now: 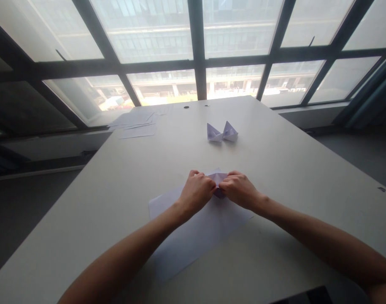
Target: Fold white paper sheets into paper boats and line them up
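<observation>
My left hand [197, 191] and my right hand [240, 189] meet at the middle of a white table [290, 169]. Both are closed in a pinch on a small folded piece of white paper [218, 176], of which only a pointed top shows between the fingers. Under my hands and forearms lies a flat white sheet [193, 236]. Farther back stand two folded paper boats [222, 132], side by side and touching.
Several loose white sheets [137, 124] lie at the table's far left corner. Two small round holes [186, 107] sit near the far edge. Behind the table is a large window with dark frames. A dark object [306, 295] shows at the near edge.
</observation>
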{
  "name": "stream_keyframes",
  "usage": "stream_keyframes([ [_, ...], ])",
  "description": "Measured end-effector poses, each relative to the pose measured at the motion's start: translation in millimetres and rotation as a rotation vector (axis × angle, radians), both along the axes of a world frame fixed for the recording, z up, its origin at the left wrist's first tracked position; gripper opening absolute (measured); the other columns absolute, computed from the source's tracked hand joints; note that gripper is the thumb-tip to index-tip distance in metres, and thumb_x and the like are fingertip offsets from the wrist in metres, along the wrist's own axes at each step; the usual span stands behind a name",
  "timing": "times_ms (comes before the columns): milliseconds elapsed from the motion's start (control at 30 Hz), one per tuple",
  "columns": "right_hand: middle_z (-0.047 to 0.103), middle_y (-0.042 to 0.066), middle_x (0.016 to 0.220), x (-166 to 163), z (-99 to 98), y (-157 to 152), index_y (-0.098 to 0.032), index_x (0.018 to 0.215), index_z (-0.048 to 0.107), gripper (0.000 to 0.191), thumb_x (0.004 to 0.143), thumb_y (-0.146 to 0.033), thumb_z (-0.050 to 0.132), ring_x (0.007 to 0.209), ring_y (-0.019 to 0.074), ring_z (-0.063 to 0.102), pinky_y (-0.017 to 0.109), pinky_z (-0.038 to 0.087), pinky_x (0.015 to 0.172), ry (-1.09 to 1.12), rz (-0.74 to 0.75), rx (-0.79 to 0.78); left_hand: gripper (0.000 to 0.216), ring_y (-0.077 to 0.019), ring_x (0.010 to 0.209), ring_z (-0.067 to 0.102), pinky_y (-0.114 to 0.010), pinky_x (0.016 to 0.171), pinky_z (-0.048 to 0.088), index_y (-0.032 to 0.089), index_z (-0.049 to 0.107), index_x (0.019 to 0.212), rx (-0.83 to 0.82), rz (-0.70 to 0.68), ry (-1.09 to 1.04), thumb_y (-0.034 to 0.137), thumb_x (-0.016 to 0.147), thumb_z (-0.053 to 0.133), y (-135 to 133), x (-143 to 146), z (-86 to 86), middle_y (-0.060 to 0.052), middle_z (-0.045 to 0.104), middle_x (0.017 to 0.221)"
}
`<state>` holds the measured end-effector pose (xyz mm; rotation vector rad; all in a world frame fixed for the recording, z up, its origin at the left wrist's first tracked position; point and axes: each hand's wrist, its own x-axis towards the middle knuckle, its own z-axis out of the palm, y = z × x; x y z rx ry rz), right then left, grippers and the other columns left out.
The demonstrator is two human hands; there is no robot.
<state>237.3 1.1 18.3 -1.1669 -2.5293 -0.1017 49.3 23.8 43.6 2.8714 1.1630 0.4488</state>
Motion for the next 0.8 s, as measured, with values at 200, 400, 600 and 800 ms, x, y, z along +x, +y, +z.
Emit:
stream_keyframes([
  [200,0.074,0.007,0.088,0,1.0,1,-0.019,0.088,0.067,0.016,0.087,-0.009,0.055,0.084,0.0212,0.066,0.035,0.041,0.089,0.014,0.027,0.01,0.024,-0.0197,0.07,0.065,-0.037,0.083,0.036,0.02,0.071,0.064,-0.03,-0.035,-0.018,0.023,0.087,0.063,0,0,-0.5,-0.005,0.073,0.07],
  [400,0.075,0.007,0.081,0,4.0,1,-0.017,0.097,0.065,0.023,0.084,-0.004,0.051,0.077,0.0199,0.069,0.041,0.029,0.108,-0.034,0.047,-0.091,0.019,-0.0202,0.076,0.067,-0.036,0.086,0.038,0.021,0.074,0.073,-0.083,-0.04,0.023,0.026,0.088,0.063,2,-1,5.4,-0.005,0.074,0.075],
  [600,0.075,0.008,0.083,-2,8.9,4,-0.017,0.095,0.063,0.013,0.087,-0.011,0.054,0.078,0.0202,0.07,0.042,0.029,0.109,-0.026,0.032,-0.106,0.012,-0.0186,0.082,0.067,-0.031,0.085,0.041,0.03,0.077,0.092,-0.225,-0.153,0.03,0.037,0.085,0.07,11,-11,12.6,-0.001,0.076,0.086],
  [800,0.074,0.006,0.077,-6,1.7,8,-0.017,0.084,0.063,0.011,0.087,-0.01,0.055,0.069,0.0178,0.068,0.042,0.028,0.111,0.067,-0.072,-0.046,0.011,-0.0188,0.086,0.066,-0.029,0.082,0.046,0.024,0.074,0.096,-0.266,-0.221,0.009,0.028,0.087,0.069,21,-15,11.2,-0.004,0.073,0.09],
])
